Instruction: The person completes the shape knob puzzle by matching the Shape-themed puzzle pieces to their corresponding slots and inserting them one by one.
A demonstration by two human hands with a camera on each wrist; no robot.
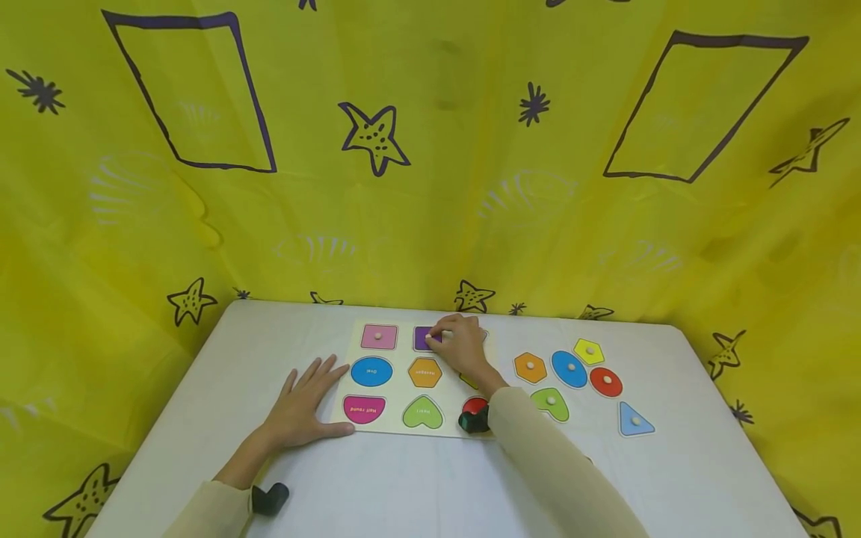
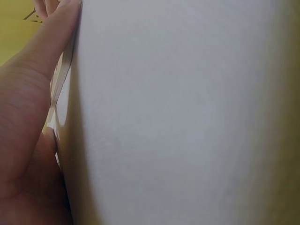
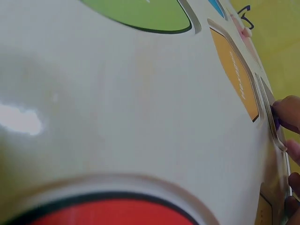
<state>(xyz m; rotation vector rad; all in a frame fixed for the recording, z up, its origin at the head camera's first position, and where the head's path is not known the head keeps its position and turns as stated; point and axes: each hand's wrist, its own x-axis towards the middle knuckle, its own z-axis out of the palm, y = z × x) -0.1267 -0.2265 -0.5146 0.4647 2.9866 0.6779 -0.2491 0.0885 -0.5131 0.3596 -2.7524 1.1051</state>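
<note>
purple piece (image 1: 424, 338) | flat | puzzle board (image 1: 397, 385) top row, middle recess

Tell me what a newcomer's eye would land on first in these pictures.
First, the bright yellow cloth with drawn stars and outlines, hung behind and around the white table. Next, the shape puzzle board at the table's middle: the right hand reaches over it, fingers at the purple piece in the back row, while the left hand lies flat at the board's left edge. Loose coloured shapes lie right of the board.

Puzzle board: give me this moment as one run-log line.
left hand: flat, steadying puzzle board edge | right hand: fingers on purple piece, top row | loose pieces: six, right of board
</note>
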